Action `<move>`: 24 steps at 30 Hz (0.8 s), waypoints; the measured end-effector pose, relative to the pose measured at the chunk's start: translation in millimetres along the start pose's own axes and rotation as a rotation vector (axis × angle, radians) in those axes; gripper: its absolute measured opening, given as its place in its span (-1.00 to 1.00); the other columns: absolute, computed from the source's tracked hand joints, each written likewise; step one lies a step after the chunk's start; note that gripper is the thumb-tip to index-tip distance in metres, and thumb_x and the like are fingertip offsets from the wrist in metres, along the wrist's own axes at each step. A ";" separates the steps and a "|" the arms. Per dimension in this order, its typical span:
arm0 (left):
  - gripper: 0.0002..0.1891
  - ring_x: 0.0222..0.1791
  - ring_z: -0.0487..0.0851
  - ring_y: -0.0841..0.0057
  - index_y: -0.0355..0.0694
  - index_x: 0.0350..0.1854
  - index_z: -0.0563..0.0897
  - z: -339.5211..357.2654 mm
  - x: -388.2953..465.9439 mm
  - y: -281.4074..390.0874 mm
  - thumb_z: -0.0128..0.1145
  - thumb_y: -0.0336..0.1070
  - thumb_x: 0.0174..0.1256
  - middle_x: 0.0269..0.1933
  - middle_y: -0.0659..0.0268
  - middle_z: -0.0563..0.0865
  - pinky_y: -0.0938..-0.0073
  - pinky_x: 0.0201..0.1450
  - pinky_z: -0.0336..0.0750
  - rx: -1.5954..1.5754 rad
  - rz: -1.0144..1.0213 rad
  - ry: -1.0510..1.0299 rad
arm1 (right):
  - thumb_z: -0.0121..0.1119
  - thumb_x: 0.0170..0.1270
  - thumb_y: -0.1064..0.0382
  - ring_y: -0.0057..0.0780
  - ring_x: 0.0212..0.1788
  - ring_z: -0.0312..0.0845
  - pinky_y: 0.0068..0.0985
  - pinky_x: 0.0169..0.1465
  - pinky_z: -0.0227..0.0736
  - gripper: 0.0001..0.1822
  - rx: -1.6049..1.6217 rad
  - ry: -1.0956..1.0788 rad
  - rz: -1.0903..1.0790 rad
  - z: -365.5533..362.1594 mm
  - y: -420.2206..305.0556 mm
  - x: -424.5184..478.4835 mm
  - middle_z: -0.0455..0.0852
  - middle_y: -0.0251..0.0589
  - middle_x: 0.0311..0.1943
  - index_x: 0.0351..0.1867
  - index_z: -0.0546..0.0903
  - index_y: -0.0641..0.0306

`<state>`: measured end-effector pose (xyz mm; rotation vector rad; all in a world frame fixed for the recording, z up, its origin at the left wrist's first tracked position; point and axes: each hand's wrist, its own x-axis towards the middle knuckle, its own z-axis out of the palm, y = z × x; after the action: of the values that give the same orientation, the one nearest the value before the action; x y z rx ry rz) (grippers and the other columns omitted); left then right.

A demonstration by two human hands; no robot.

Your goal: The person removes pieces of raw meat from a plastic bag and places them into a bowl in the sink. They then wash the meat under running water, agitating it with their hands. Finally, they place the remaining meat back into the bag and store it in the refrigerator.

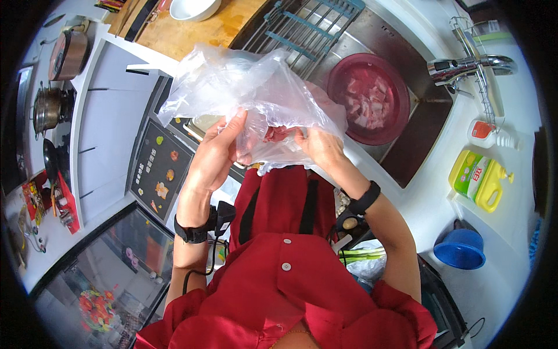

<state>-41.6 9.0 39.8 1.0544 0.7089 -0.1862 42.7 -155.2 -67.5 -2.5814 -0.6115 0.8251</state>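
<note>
A clear plastic bag (218,83) spreads between my two hands, its mouth turned towards me. My left hand (222,146) pinches the bag's film at the left side between thumb and fingers. Reaching into the opening, my right hand (320,146) has its fingers at a piece of raw red meat (277,133); the film hides most of them, so its grip is hard to make out. Beyond the bag, a dark red plastic basin (401,98) sits in the steel sink, with chunks of raw meat (366,102) lying in reddish water.
A rack (301,35) spans the sink's left part. Past it, a wooden board (174,37) carries a white bowl (194,8). On the right are a faucet (462,70), a yellow detergent jug (477,179) and a blue plastic basin (460,248). Pots stand on the stove at left.
</note>
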 end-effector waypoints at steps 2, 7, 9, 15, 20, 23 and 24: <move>-0.71 -0.62 0.36 0.73 -0.23 -0.28 0.49 0.9 -0.9 -1.3 -0.07 -0.07 0.31 -0.53 0.43 0.49 0.72 -0.56 0.27 -0.019 -0.002 -0.001 | 0.12 0.04 0.00 -0.07 -0.39 0.58 -0.22 -0.27 0.44 -0.69 -0.025 0.050 -0.076 -1.2 2.8 -5.9 0.64 -0.04 -0.50 -0.36 0.62 0.19; -0.72 -0.63 0.37 0.73 -0.23 -0.30 0.50 1.6 -0.1 -1.9 -0.06 -0.08 0.31 -0.51 0.42 0.51 0.71 -0.56 0.28 0.007 -0.008 -0.006 | 0.21 -0.06 -0.02 -0.14 -0.31 0.56 -0.26 -0.30 0.42 -0.60 -0.049 0.069 -0.159 -1.0 -30.3 -4.7 0.62 -0.03 -0.32 -0.21 0.59 0.15; -0.72 -0.63 0.37 0.72 -0.23 -0.30 0.50 4.8 -1.7 -0.8 -0.05 -0.08 0.31 -0.51 0.41 0.52 0.71 -0.56 0.28 -0.021 -0.015 0.004 | 0.25 -0.09 0.01 -0.15 -0.29 0.54 -0.27 -0.31 0.41 -0.61 0.020 0.320 -0.296 15.1 -32.1 3.0 0.61 -0.03 -0.30 -0.23 0.59 0.13; -0.72 -0.64 0.36 0.72 -0.24 -0.29 0.50 0.1 -1.7 1.9 -0.05 -0.08 0.31 -0.52 0.40 0.51 0.70 -0.57 0.27 -0.047 -0.020 -0.004 | 0.18 -0.06 -0.06 -0.15 -0.47 0.54 -0.30 -0.38 0.39 -0.60 0.168 0.168 -0.074 10.1 -12.3 6.9 0.60 -0.06 -0.57 -0.42 0.60 0.27; -0.72 -0.64 0.34 0.72 -0.25 -0.28 0.49 2.4 -1.1 1.8 -0.05 -0.10 0.31 -0.55 0.40 0.49 0.70 -0.57 0.26 -0.049 -0.026 -0.049 | 0.09 -0.06 -0.30 -0.22 -0.60 0.52 -0.40 -0.43 0.37 -0.42 0.181 -0.069 0.075 -3.3 11.1 -5.3 0.55 -0.09 -0.73 -0.65 0.58 0.28; -0.73 -0.64 0.34 0.73 -0.25 -0.29 0.48 4.4 -2.6 2.3 -0.05 -0.11 0.32 -0.56 0.41 0.48 0.70 -0.58 0.26 -0.029 -0.050 -0.027 | 0.16 -0.07 -0.23 -0.23 -0.61 0.51 -0.42 -0.46 0.37 -0.45 0.175 -0.086 0.130 -14.0 7.5 -17.8 0.54 -0.06 -0.73 -0.69 0.55 0.33; -0.73 -0.63 0.35 0.73 -0.25 -0.29 0.48 4.6 -1.7 1.9 -0.05 -0.11 0.32 -0.56 0.40 0.49 0.69 -0.58 0.27 -0.043 -0.045 -0.041 | 0.18 -0.08 -0.21 -0.23 -0.62 0.51 -0.43 -0.47 0.37 -0.46 0.169 -0.058 0.124 -16.4 8.2 -22.0 0.53 -0.05 -0.73 -0.70 0.55 0.33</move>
<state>-40.0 5.7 43.6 0.9917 0.6969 -0.2303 38.9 -176.4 -48.7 -2.4675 -0.3826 0.9520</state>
